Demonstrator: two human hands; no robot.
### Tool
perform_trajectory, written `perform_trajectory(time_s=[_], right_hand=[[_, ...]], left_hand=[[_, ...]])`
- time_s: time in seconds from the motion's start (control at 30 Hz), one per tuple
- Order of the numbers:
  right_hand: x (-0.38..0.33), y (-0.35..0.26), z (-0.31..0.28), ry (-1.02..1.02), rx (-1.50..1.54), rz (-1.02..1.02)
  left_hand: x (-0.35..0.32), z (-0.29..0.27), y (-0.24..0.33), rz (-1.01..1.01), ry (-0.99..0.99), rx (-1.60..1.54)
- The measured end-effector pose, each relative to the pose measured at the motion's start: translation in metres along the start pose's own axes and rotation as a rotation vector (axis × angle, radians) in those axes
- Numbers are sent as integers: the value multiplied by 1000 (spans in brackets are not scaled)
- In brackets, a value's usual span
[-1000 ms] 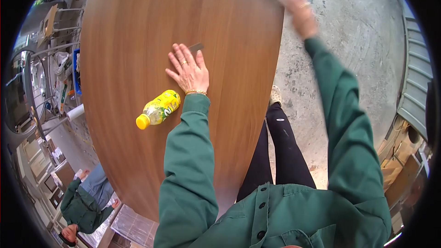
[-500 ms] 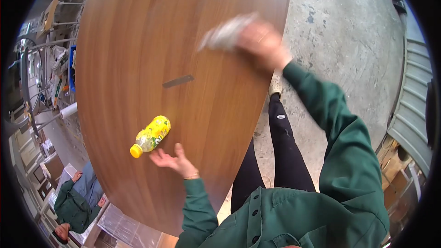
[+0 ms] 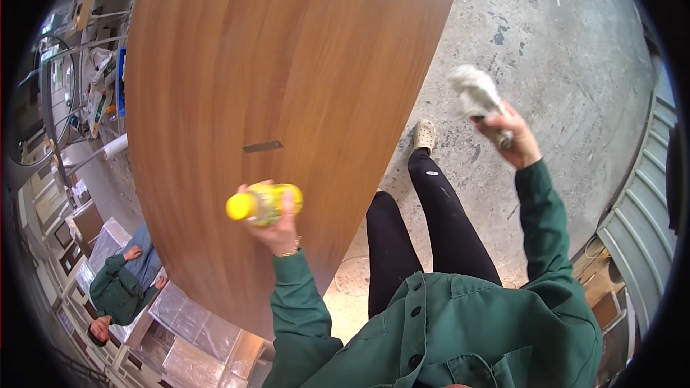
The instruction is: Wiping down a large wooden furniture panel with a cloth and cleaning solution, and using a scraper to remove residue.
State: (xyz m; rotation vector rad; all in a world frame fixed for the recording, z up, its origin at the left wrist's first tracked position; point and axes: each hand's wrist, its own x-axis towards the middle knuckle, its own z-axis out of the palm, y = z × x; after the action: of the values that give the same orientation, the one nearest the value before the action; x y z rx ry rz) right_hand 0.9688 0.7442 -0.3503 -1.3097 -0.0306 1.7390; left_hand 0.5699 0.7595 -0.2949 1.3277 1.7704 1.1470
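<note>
My left hand (image 3: 282,224) gripped the yellow bottle (image 3: 263,203) sideways, cap pointing left; my raised right hand (image 3: 509,133) clutched a crumpled cloth (image 3: 474,93).

1. The left hand (image 3: 279,224) was raised with its fingers curled shut around something, the green-sleeved forearm rising from below.
2. The right hand (image 3: 509,135) (arm stretched well out to the side) was clenched in a fist-like grip.
</note>
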Motion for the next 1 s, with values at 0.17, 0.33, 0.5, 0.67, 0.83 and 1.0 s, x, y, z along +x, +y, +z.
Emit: perform_trajectory(time_s=[0.17,0.33,0.5,0.67,0.83,1.0], right_hand=[[-7,45,28,100,175,22],[-13,73,32,14,179,15],[-16,69,23,-89,228,56],[-18,64,14,-53,208,61],[-17,62,11,-59,195,61],[-16,66,12,-55,208,62]], left_hand=[[-21,73,60,240,-499,327],[-39,111,71,212,-800,549],[-47,124,79,165,-1005,778],[-46,135,86,123,-1038,829],[-43,140,89,57,-1045,832],[-38,141,91,10,-1081,831]])
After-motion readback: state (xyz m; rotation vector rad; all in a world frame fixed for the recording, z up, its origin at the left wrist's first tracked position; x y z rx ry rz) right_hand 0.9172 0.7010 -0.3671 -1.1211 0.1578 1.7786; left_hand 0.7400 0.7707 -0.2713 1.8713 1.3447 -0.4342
